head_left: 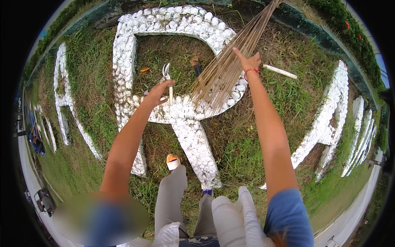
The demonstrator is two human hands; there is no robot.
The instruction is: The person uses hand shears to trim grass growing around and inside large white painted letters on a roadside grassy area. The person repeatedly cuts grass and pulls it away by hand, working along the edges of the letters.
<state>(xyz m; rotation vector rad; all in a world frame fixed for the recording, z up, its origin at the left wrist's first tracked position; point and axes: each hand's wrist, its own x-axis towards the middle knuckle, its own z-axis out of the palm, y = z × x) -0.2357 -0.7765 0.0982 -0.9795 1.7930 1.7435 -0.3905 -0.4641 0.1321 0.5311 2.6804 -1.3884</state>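
My left hand (158,92) grips a pair of pruning shears (166,73) with pale handles. Its metal blades point away from me, over the grass inside a large white letter R (197,145) built of painted stones. A stick broom (228,66) of thin brown ribs slants across the letter's right side, its loose ends over the stones. Over the broom is my right hand (248,61), thumb spread and a red cord at the wrist. Whether its fingers close on the ribs is hidden. A white rod or handle (280,71) juts out beside that hand.
A dark tool part with a brown end (195,64) shows left of the broom. Raised white letters flank me, an A (63,92) leftward and another (328,120) rightward. A low mossy wall (333,40) bounds the far side. My shoe (172,162) stands by the letter's leg.
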